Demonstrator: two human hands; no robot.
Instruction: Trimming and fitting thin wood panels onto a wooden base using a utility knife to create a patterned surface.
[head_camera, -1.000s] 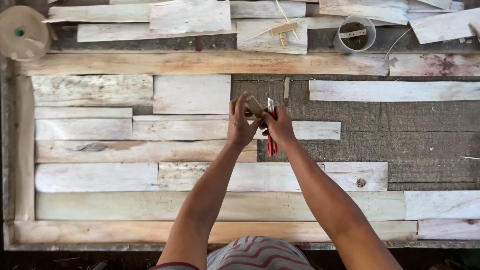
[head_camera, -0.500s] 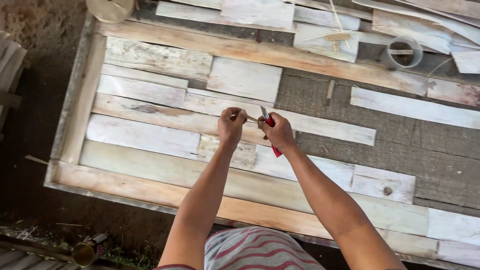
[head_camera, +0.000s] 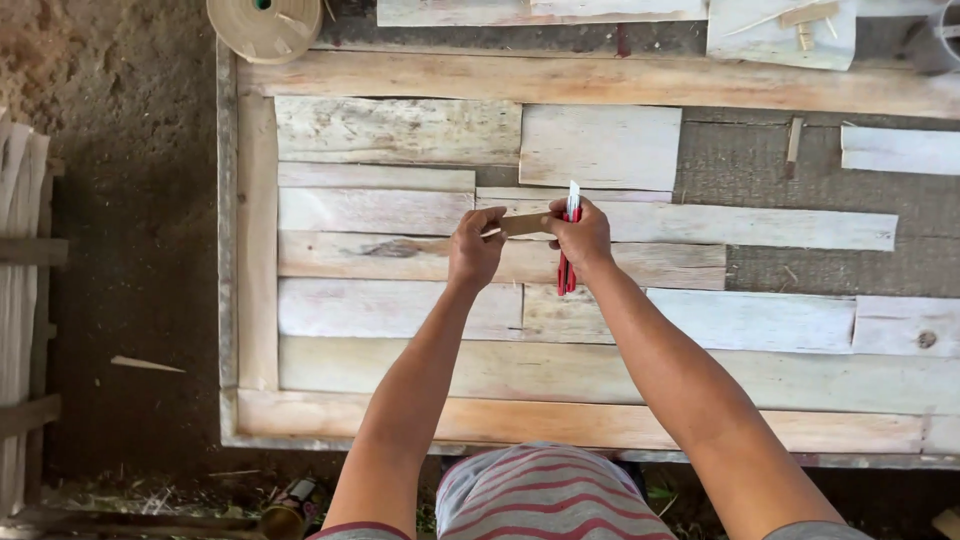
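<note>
You are pinching a thin wooden strip (head_camera: 525, 224) by its near end in your left hand (head_camera: 474, 248), while your right hand (head_camera: 581, 236) is gripping both its other end and a red-handled utility knife (head_camera: 569, 240), blade pointing away from you. Both hands are hovering above the plank-covered surface (head_camera: 400, 130). Judging by this, you are doing best keeping the blade off your left fingers. A tape roll (head_camera: 265, 25) is lying at the far left corner, well apart; loose slats (head_camera: 780, 30) are lying beyond.
</note>
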